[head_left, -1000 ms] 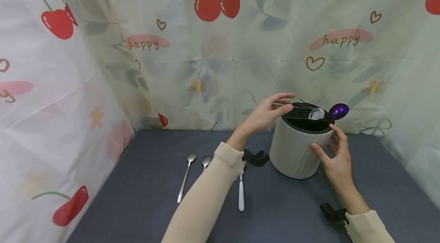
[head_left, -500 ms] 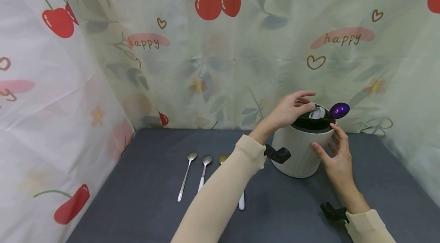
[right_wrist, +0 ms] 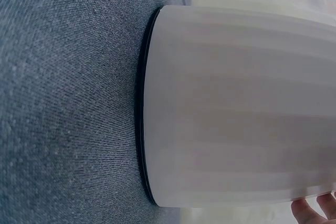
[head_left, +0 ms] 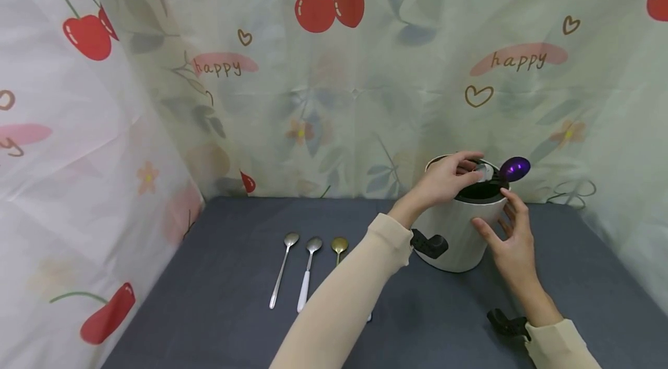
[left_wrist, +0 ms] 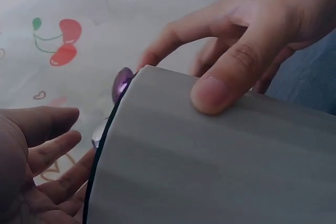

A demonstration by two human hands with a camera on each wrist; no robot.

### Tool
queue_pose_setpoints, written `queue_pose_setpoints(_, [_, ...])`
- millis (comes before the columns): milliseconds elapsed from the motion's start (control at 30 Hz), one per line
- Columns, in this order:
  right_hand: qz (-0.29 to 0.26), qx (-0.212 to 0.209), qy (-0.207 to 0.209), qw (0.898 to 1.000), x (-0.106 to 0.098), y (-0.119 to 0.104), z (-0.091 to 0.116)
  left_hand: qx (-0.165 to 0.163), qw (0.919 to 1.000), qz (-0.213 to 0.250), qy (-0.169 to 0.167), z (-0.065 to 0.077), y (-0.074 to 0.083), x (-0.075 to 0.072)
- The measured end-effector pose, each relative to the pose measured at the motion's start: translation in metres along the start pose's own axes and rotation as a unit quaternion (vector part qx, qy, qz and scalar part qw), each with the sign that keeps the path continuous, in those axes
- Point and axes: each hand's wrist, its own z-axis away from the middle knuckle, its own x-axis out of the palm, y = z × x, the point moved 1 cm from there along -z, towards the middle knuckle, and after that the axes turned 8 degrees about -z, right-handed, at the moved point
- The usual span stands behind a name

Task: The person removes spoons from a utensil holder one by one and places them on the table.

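Observation:
A white cylindrical utensil holder (head_left: 443, 230) with a black top insert stands upright at the right of the table. A purple spoon (head_left: 515, 169) and a silver spoon (head_left: 485, 172) stick up from it, bowls upward. My left hand (head_left: 446, 177) reaches over the holder's top at the silver spoon's bowl. In the left wrist view its fingers (left_wrist: 60, 184) and thumb are spread, apart from that bowl. My right hand (head_left: 514, 244) grips the holder's right side, thumb against the wall and fingers curved round near the rim. Only its fingertips (right_wrist: 304, 211) show in the right wrist view.
A silver spoon (head_left: 282, 267), a white-handled spoon (head_left: 304, 290) and a gold spoon (head_left: 339, 245) lie left of the holder on the dark grey tablecloth (head_left: 209, 299). My left sleeve covers part of the gold one and another white handle. A printed curtain (head_left: 334, 108) hangs behind.
My left hand has moved right across the holder's top, from its left rim to the silver spoon. The right hand and the holder have stayed in place.

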Motion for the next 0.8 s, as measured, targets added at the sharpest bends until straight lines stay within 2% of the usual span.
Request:
queue_pose_setpoints(100, [0.002, 0.0, 0.0, 1.0, 0.0, 0.0, 0.0, -0.004, 0.9992, -0.037, 0.012, 0.0, 0.0, 0.004])
queue_pose_setpoints(200, [0.006, 0.0, 0.001, 1.0, 0.0, 0.0, 0.0, -0.013, 0.9936, -0.105, 0.038, 0.0, 0.002, 0.01])
queue_pose_setpoints(267, [0.006, -0.001, 0.001, 1.0, 0.0, 0.0, 0.0, -0.019, 0.9854, -0.159, 0.058, 0.0, 0.003, 0.016])
queue_pose_setpoints(367, [0.002, -0.004, 0.001, 1.0, 0.0, 0.001, 0.0, -0.018, 0.9682, -0.233, 0.089, 0.0, 0.005, 0.026])
queue_pose_setpoints(467, [-0.004, -0.005, -0.001, 1.0, -0.001, 0.001, 0.001, -0.017, 0.9566, -0.265, 0.12, 0.001, 0.005, 0.034])
queue_pose_setpoints(567, [-0.006, -0.003, -0.002, 1.0, -0.001, 0.001, 0.001, -0.013, 0.9576, -0.249, 0.144, 0.003, 0.004, 0.036])
queue_pose_setpoints(800, [0.002, 0.001, -0.001, 1.0, 0.0, -0.001, 0.0, 0.01, 0.9817, -0.114, 0.152, 0.008, -0.001, 0.027])
